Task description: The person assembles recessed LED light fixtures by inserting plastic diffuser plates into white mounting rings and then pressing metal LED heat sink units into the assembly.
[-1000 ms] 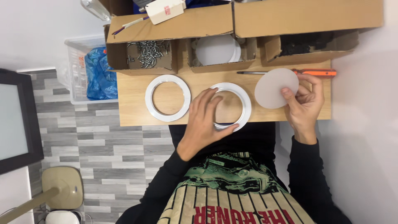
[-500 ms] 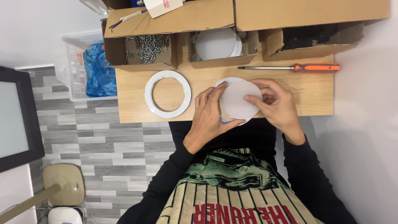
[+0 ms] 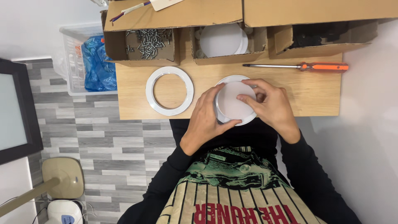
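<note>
A small wooden desk (image 3: 315, 95) stands over a floor of grey tiles, with a white wall at 3 o'clock. At the far edge, at 12 o'clock, three open cardboard boxes stand in a row: the box of screws (image 3: 151, 43) at the left, a box with white round discs (image 3: 222, 41) in the middle, and a box of black parts (image 3: 327, 33) at the right. An orange-handled screwdriver (image 3: 296, 66) lies just before the boxes, its long axis from 9 to 3 o'clock, handle toward 3.

In the middle of the desk both hands meet on a white round disc (image 3: 232, 101), which sits flat on top of a white ring (image 3: 248, 120); only the rim of this ring shows around it. The left hand (image 3: 207, 116) curls around the disc edge from 8 o'clock, thumb at the near rim. The right hand (image 3: 271, 105) comes from 4 o'clock, and its fingertips (image 3: 241, 98) press on the disc face. Both hands are equally near; neither is closed to a fist.

A second white ring (image 3: 169, 91), empty, lies apart at 9 o'clock of the hands, untouched.
</note>
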